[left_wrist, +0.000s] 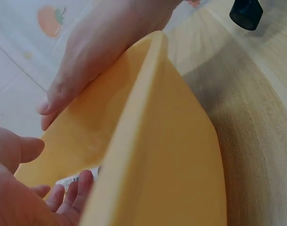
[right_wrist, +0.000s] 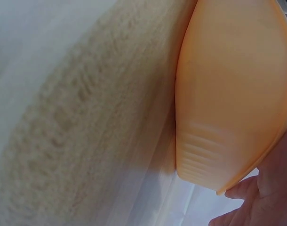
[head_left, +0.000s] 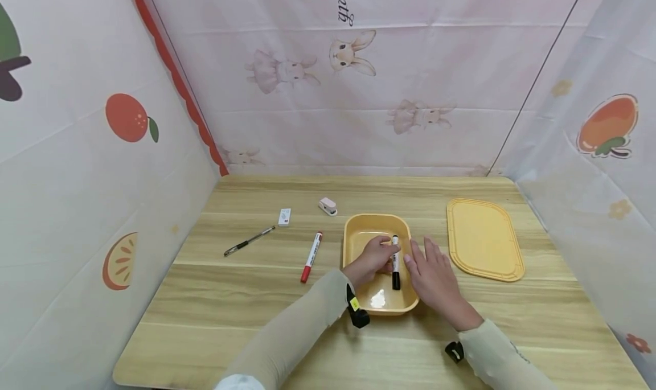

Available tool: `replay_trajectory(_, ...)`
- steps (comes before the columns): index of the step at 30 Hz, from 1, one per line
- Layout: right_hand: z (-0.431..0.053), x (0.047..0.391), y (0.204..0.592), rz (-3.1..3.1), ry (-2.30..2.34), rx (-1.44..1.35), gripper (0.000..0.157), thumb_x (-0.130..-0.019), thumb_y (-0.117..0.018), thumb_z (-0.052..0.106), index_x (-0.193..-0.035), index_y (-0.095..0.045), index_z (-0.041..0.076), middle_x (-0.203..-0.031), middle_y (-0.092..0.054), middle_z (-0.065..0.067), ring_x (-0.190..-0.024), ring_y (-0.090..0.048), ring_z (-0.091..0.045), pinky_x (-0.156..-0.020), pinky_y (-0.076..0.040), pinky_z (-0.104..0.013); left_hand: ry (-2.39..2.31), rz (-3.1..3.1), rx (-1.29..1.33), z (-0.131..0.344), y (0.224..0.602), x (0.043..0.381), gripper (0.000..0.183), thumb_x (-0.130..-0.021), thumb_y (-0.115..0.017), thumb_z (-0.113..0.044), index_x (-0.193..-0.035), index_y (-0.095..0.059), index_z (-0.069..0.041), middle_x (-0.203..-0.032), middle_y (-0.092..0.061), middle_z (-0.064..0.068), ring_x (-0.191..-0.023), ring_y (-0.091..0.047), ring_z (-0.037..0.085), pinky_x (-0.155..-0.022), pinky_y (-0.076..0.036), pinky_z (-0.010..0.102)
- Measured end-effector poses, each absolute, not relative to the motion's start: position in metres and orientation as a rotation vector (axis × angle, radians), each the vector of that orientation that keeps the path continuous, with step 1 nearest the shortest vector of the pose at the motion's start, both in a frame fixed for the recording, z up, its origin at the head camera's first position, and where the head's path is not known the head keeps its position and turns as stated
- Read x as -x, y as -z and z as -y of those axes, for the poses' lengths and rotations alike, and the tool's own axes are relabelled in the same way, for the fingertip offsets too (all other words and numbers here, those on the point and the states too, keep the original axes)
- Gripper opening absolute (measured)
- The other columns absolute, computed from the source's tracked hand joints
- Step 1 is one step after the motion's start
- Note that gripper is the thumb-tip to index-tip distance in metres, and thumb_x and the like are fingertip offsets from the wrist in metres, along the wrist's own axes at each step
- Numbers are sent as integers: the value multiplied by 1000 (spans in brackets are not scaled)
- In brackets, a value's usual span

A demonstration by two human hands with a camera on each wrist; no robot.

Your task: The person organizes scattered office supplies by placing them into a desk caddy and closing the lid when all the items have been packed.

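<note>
As the box (head_left: pixel 376 224) could slide, my loose right hand (head_left: pixel 435 275) touches it; my relaxed left hand (head_left: pixel 372 259) meets the black marker (head_left: pixel 396 267).

The left fingers (left_wrist: pixel 84 184) and yellow tub (left_wrist: pixel 176 141) partly hide the black-capped marker (left_wrist: pixel 69 180).

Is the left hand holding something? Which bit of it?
Nothing seems gripped: the left hand is by the white barrel of the black marker, but its thumb and fingers stand apart.
</note>
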State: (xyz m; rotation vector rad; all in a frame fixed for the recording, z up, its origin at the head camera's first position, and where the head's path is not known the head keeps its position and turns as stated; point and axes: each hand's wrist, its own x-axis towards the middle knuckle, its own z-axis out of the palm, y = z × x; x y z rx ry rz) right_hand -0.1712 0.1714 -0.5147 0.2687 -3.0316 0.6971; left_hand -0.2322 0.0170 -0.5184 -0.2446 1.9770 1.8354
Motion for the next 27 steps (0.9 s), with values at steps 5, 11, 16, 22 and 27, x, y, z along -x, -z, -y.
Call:
replay_trajectory(5, -172, 172, 514, 3021, -699, -267, 61, -110, -29, 43, -158, -29, 5, -163, -16, -30, -151, -13, -48, -117, -14, -68, -1826, -1963, 243, -13, 514, 234, 57, -97, -66, -30, -147, -47, -11, -97, -64, 9, -59, -56, 14, -57, -54, 26)
replay_trajectory(11, -170, 172, 513, 3009, -736, -272, 63, -109, -30, 45, -158, -29, 5, -163, -15, -31, -151, -12, -49, -117, -13, -69, -1877, -1936, 192, -4, 506, 238, 61, -96, -68, -34, -147, -46, -10, -122, -62, 11, -90, -63, 22, -74, -59, 34)
replay_trajectory(16, -170, 172, 513, 3008, -734, -270, 63, -109, -32, 45, -158, -30, 5, -163, -16, -31, -151, -13, -49, -117, -13, -69, -1927, -1941, 139, 7, 501, 240, 62, -96, -67, -31, -148, -45, -8, -129, -62, 12, -110, -62, 31, -81, -59, 37)
replay_trajectory(22, -172, 172, 516, 3025, -729, -260, 67, -108, -27, 51, -159, -28, 7, -164, -15, -29, -152, -11, -47, -118, -9, -69, -2027, -1921, 119, 24, 489, 237, 62, -95, -68, -28, -149, -44, -9, -131, -61, 15, -116, -60, 39, -79, -56, 35)
replay_trajectory(27, -173, 171, 517, 3024, -716, -258, 69, -107, -26, 54, -159, -28, 9, -164, -16, -28, -152, -11, -46, -118, -4, -69, -2091, -1918, 88, 44, 471, 230, 61, -96, -67, -31, -149, -45, -11, -132, -60, 13, -107, -63, 28, -77, -55, 29)
